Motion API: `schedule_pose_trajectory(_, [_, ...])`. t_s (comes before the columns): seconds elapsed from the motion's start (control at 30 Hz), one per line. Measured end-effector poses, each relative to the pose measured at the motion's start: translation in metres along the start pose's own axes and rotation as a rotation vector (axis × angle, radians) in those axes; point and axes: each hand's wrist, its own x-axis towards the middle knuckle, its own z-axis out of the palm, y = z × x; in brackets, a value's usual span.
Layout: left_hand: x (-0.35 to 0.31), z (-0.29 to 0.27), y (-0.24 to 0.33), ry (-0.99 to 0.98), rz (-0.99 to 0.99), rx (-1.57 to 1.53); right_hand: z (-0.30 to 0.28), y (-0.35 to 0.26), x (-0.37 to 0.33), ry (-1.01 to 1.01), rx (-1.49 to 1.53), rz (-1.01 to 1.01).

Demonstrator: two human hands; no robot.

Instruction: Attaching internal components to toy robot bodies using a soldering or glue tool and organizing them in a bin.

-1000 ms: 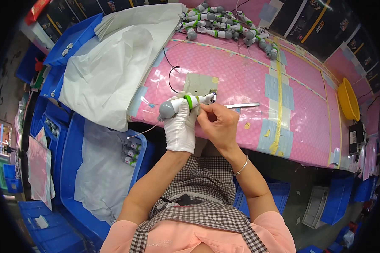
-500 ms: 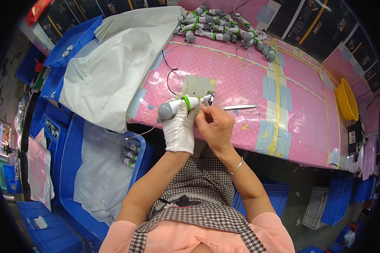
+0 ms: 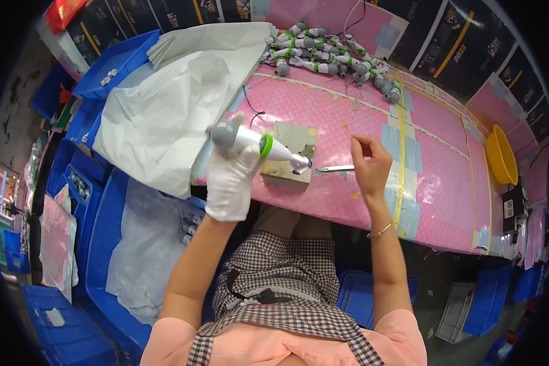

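My left hand (image 3: 233,177), in a white glove, is closed around a white toy arm (image 3: 279,148) with a grey ball end and a green ring. The toy arm is held tilted above the table, its small white hand-shaped end pointing right, over a grey block (image 3: 280,173). My bare right hand (image 3: 372,163) is over the table to the right, apart from the toy arm, thumb and fingers pinched together. A tiny yellowish bit (image 3: 346,126) shows just beyond the fingertips; whether they hold it is unclear. A slim silver tool (image 3: 337,168) lies between the block and my right hand.
Several similar toy arms (image 3: 323,53) are piled at the table's back. White sheeting (image 3: 165,116) covers its left side. A blue bin (image 3: 97,244) with toy parts stands at lower left, a yellow basin (image 3: 500,155) at far right. A dark cable (image 3: 250,104) lies behind the block.
My right hand has left the tip of the toy arm and moved right. My left hand has shifted left with the toy arm, uncovering more of the grey block.
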Motion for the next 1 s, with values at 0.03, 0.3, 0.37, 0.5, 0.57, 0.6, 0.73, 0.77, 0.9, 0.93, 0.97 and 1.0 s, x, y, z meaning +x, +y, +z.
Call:
schedule_pose_trajectory(0.03, [0.005, -0.002, 0.008, -0.057, -0.104, -0.132, -0.007, 0.02, 0.002, -0.006, 0.009, -0.001])
schedule_pose_trajectory(0.3, [0.006, -0.023, -0.015, -0.161, -0.684, -0.77, -0.009, 0.013, -0.005, -0.13, -0.226, -0.125])
schedule_pose_trajectory(0.37, [-0.003, -0.022, -0.024, -0.149, -0.754, -0.777, -0.01, -0.018, 0.001, -0.317, 0.022, 0.221])
schedule_pose_trajectory(0.5, [-0.027, -0.018, -0.038, -0.149, -0.916, -0.759, 0.01, -0.028, -0.003, -0.485, 0.782, 0.793])
schedule_pose_trajectory(0.57, [-0.034, -0.02, -0.043, -0.132, -0.996, -0.764, 0.012, -0.02, -0.012, -0.426, 0.829, 0.784])
schedule_pose_trajectory(0.6, [-0.039, -0.021, -0.044, -0.11, -1.0, -0.617, 0.012, -0.016, -0.012, -0.383, 0.887, 0.759])
schedule_pose_trajectory(0.73, [-0.056, -0.021, -0.043, -0.102, -1.012, -0.468, -0.001, -0.021, -0.02, -0.382, 0.805, 0.782])
schedule_pose_trajectory(0.77, [-0.059, -0.022, -0.043, -0.105, -1.036, -0.477, -0.002, -0.022, -0.021, -0.384, 0.804, 0.781])
schedule_pose_trajectory(0.9, [-0.064, -0.022, -0.044, -0.097, -1.086, -0.445, -0.002, -0.018, -0.021, -0.432, 0.787, 0.799])
schedule_pose_trajectory(0.93, [-0.064, -0.019, -0.043, -0.089, -1.09, -0.445, -0.001, -0.016, -0.022, -0.451, 0.776, 0.808])
schedule_pose_trajectory(0.97, [-0.064, -0.021, -0.044, -0.085, -1.087, -0.447, 0.001, -0.015, -0.022, -0.455, 0.776, 0.809])
schedule_pose_trajectory(1.0, [-0.064, -0.024, -0.046, -0.123, -1.055, -0.391, 0.003, -0.015, -0.022, -0.486, 0.718, 0.805])
